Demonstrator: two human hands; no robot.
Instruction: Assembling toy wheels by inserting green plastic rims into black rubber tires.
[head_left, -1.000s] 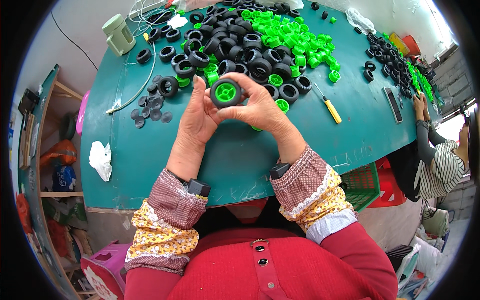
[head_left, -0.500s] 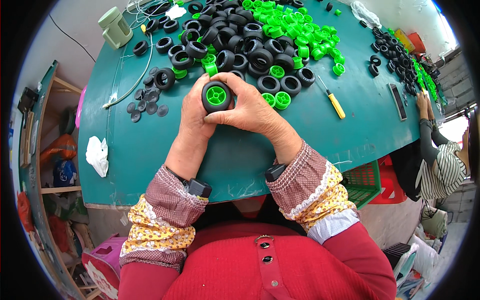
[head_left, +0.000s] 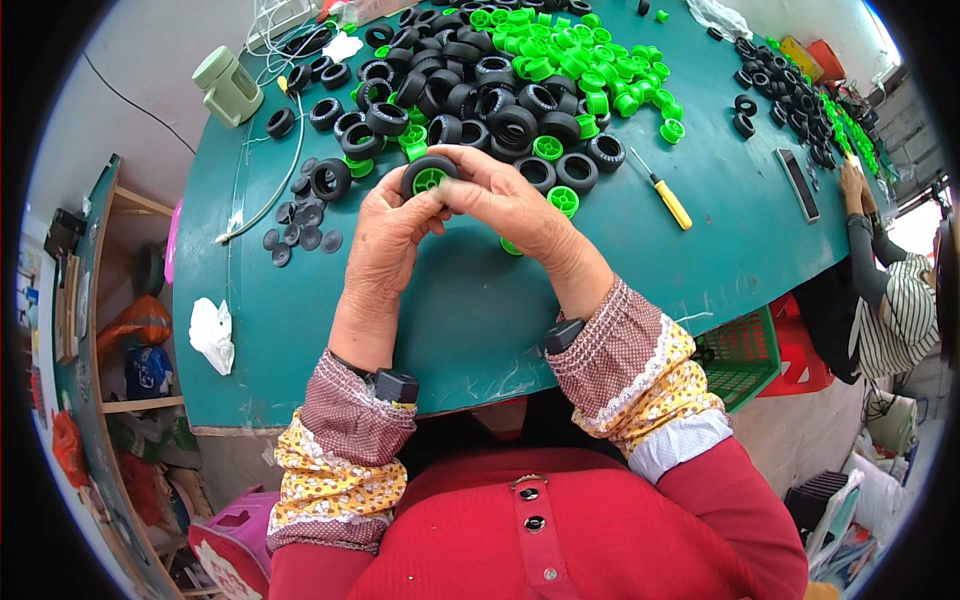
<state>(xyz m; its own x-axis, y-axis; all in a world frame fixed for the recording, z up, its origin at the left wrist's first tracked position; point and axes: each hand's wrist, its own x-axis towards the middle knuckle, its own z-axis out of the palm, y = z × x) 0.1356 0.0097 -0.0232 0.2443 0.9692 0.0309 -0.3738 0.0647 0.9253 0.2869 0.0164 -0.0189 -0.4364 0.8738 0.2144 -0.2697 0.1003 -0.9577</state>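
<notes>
Both my hands hold one toy wheel, a black tyre with a green spoked rim inside it. My left hand grips its left side. My right hand curves over the top and right, its thumb lying across the rim's face. Just below my right palm, part of a green rim shows; the hand hides the rest. Beyond my fingers is a large heap of black tyres, with many loose green rims to its right. One green rim lies right of my right hand.
Small black discs lie left of my hands, near a pale cable. A yellow-handled screwdriver and a phone rest on the right. A green lidded mug stands at the back left. Another person's hands work at far right.
The wheel has tipped back, and my right thumb has moved onto its rim. A green rim now shows below my right palm. The whole view has shifted slightly.
</notes>
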